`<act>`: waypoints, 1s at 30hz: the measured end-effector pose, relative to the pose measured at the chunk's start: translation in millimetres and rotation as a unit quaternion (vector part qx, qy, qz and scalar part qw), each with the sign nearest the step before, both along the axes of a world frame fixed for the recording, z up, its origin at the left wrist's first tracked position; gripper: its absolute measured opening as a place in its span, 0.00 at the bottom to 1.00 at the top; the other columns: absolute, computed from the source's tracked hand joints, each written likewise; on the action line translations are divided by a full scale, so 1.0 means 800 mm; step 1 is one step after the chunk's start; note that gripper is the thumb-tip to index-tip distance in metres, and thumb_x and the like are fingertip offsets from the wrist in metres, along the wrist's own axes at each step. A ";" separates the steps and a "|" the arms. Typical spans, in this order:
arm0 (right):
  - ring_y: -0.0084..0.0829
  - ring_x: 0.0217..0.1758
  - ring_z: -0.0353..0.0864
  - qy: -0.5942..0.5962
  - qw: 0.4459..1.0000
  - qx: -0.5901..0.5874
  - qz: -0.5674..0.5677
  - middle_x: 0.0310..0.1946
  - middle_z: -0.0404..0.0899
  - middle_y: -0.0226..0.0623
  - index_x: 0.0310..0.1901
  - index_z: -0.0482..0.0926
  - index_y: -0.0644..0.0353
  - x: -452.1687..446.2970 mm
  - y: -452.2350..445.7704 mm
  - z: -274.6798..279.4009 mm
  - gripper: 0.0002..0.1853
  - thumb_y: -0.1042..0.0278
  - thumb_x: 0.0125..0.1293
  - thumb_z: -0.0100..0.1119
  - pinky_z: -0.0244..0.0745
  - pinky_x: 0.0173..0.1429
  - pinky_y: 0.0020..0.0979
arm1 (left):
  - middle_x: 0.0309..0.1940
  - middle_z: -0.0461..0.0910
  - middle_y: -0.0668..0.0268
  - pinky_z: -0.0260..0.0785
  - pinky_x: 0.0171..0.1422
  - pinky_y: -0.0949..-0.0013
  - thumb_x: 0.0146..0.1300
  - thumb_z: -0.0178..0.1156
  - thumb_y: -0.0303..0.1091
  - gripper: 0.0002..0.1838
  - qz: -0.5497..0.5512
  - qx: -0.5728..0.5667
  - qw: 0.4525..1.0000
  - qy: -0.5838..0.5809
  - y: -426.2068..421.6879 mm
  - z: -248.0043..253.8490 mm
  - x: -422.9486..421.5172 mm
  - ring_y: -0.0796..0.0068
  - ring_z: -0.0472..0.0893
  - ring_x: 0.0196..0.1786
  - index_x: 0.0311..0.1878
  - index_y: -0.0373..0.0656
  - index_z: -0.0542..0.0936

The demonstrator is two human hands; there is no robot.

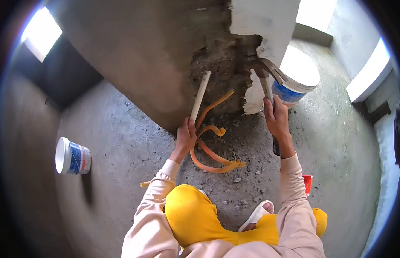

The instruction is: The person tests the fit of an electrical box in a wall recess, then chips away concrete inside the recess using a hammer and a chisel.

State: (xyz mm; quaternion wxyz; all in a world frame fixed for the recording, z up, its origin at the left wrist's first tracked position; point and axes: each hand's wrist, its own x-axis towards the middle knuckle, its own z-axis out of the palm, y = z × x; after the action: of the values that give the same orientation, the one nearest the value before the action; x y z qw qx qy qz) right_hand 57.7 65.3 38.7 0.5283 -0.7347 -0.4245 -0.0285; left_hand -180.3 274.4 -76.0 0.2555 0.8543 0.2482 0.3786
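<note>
My left hand (186, 136) is wrapped around the lower part of a pale, rigid pipe (200, 95). The pipe's upper end is near the broken wall patch (221, 60); its lower end is hidden by my hand. In my right hand (278, 118) is a claw hammer (266, 81), gripped by the handle, with its head raised in front of the wall and its claw pointing right. Several bent orange conduits (213, 168) curl up from the floor between my hands, beside the left one.
Rubble (238, 180) is strewn across the floor below the wall. A large white and blue bucket (294, 77) stands behind the hammer. A smaller bucket (79, 157) is at far left. Some red object (308, 184) lies by my right forearm.
</note>
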 end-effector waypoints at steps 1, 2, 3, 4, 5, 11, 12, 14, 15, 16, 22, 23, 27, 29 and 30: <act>0.42 0.22 0.73 -0.022 1.000 -0.009 0.017 0.20 0.73 0.47 0.40 0.73 0.67 0.000 -0.001 -0.001 0.11 0.65 0.71 0.51 0.65 0.30 0.39 | 0.22 0.72 0.61 0.66 0.32 0.63 0.76 0.42 0.40 0.16 -0.006 -0.166 0.986 -0.022 -0.004 -0.010 -0.003 0.68 0.72 0.24 0.52 0.37 0.72; 0.42 0.22 0.73 -0.029 0.999 -0.013 0.024 0.20 0.73 0.47 0.40 0.73 0.67 -0.002 0.002 -0.001 0.11 0.65 0.71 0.51 0.65 0.30 0.39 | 0.23 0.71 0.63 0.66 0.33 0.65 0.76 0.42 0.40 0.17 -0.017 -0.325 0.944 -0.046 -0.006 -0.012 -0.001 0.72 0.71 0.26 0.52 0.37 0.72; 0.43 0.22 0.74 -0.044 0.998 -0.015 0.037 0.21 0.74 0.47 0.41 0.74 0.67 -0.005 0.004 -0.001 0.10 0.67 0.70 0.52 0.66 0.30 0.38 | 0.23 0.71 0.63 0.66 0.33 0.65 0.76 0.42 0.40 0.17 -0.014 -0.329 0.943 -0.054 -0.007 -0.015 0.004 0.72 0.71 0.26 0.52 0.37 0.72; 0.43 0.23 0.75 -0.058 0.997 -0.019 0.048 0.21 0.74 0.48 0.42 0.74 0.67 -0.009 0.006 -0.001 0.09 0.68 0.69 0.52 0.66 0.30 0.38 | 0.24 0.72 0.62 0.66 0.34 0.63 0.77 0.41 0.40 0.17 -0.012 -0.368 0.927 -0.066 -0.007 -0.017 0.012 0.71 0.71 0.26 0.52 0.37 0.73; 0.43 0.23 0.75 -0.062 0.997 -0.023 0.049 0.21 0.74 0.48 0.42 0.74 0.67 -0.014 0.008 0.004 0.09 0.68 0.69 0.52 0.66 0.30 0.38 | 0.24 0.72 0.62 0.67 0.35 0.62 0.77 0.41 0.40 0.17 -0.012 -0.406 0.911 -0.076 -0.008 -0.019 0.020 0.69 0.72 0.27 0.53 0.37 0.73; 0.49 0.25 0.77 -0.159 0.983 -0.064 0.062 0.23 0.76 0.50 0.47 0.73 0.69 -0.026 0.022 0.034 0.12 0.71 0.67 0.56 0.68 0.30 0.39 | 0.25 0.74 0.60 0.69 0.36 0.61 0.77 0.41 0.41 0.17 0.008 -0.233 0.969 -0.081 -0.020 -0.054 0.059 0.63 0.76 0.28 0.48 0.38 0.74; 0.50 0.26 0.78 -0.186 0.977 -0.071 0.071 0.23 0.76 0.50 0.48 0.73 0.69 -0.026 0.023 0.039 0.13 0.70 0.66 0.57 0.69 0.29 0.40 | 0.25 0.74 0.62 0.69 0.36 0.63 0.76 0.41 0.41 0.17 0.013 -0.206 0.975 -0.079 -0.022 -0.060 0.064 0.65 0.77 0.29 0.45 0.38 0.74; 0.51 0.26 0.79 -0.219 0.970 -0.078 0.077 0.24 0.77 0.50 0.48 0.73 0.69 -0.030 0.031 0.052 0.13 0.70 0.66 0.58 0.70 0.29 0.41 | 0.31 0.76 0.56 0.70 0.42 0.60 0.76 0.41 0.39 0.15 0.002 -0.120 0.983 -0.137 -0.020 -0.077 0.079 0.60 0.79 0.35 0.46 0.38 0.74; 0.51 0.26 0.79 -0.273 0.954 -0.089 0.086 0.25 0.77 0.49 0.49 0.73 0.68 -0.033 0.034 0.059 0.14 0.70 0.65 0.59 0.70 0.27 0.41 | 0.35 0.77 0.54 0.70 0.46 0.59 0.76 0.40 0.38 0.16 -0.005 -0.194 0.975 -0.109 -0.024 -0.076 0.082 0.58 0.79 0.39 0.48 0.37 0.74; 0.50 0.25 0.79 -0.325 0.935 -0.101 0.094 0.25 0.77 0.47 0.49 0.73 0.67 -0.036 0.038 0.063 0.14 0.70 0.65 0.60 0.71 0.26 0.41 | 0.39 0.78 0.52 0.69 0.49 0.57 0.76 0.40 0.38 0.16 -0.013 -0.267 0.960 -0.080 -0.026 -0.076 0.084 0.56 0.79 0.43 0.51 0.37 0.74; 0.36 0.24 0.82 -0.505 0.843 -0.125 0.138 0.30 0.79 0.36 0.49 0.74 0.58 -0.060 0.083 0.050 0.17 0.62 0.62 0.63 0.76 0.25 0.38 | 0.33 0.80 0.48 0.69 0.41 0.49 0.75 0.42 0.39 0.17 -0.019 0.059 0.984 -0.166 -0.004 -0.149 0.121 0.44 0.80 0.37 0.55 0.35 0.72; 0.38 0.24 0.83 -0.497 0.829 -0.234 0.107 0.30 0.80 0.37 0.50 0.73 0.58 -0.054 0.092 0.042 0.18 0.61 0.62 0.62 0.77 0.26 0.39 | 0.32 0.80 0.48 0.69 0.41 0.48 0.75 0.42 0.38 0.18 -0.035 0.116 0.977 -0.178 -0.003 -0.157 0.121 0.43 0.80 0.37 0.56 0.35 0.72; 0.46 0.25 0.83 -0.426 0.820 -0.378 0.055 0.29 0.81 0.43 0.47 0.70 0.61 -0.054 0.106 0.041 0.16 0.59 0.66 0.57 0.78 0.26 0.43 | 0.39 0.79 0.45 0.69 0.47 0.48 0.74 0.45 0.39 0.18 -0.033 -0.268 0.963 -0.021 -0.019 -0.117 0.094 0.41 0.78 0.45 0.58 0.38 0.72; 0.43 0.24 0.83 -0.431 0.849 -0.298 0.063 0.28 0.79 0.37 0.46 0.71 0.60 -0.061 0.106 0.045 0.17 0.58 0.64 0.61 0.77 0.23 0.42 | 0.42 0.79 0.44 0.69 0.49 0.49 0.73 0.45 0.39 0.18 -0.016 -0.266 0.963 -0.027 -0.013 -0.101 0.108 0.40 0.78 0.48 0.58 0.39 0.72; 0.43 0.24 0.83 -0.427 0.850 -0.303 0.061 0.28 0.79 0.37 0.46 0.71 0.60 -0.071 0.101 0.050 0.17 0.58 0.64 0.61 0.77 0.23 0.42 | 0.44 0.79 0.46 0.68 0.52 0.52 0.75 0.42 0.41 0.18 -0.016 -0.245 0.968 -0.055 -0.017 -0.104 0.106 0.44 0.78 0.49 0.54 0.39 0.74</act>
State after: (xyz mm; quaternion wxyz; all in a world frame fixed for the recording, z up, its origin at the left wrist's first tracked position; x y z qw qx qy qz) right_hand 0.9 145.9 78.4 0.0465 -0.7464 -0.6398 -0.1774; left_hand -95.4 261.1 -158.8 0.4762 0.7471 0.3054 0.3488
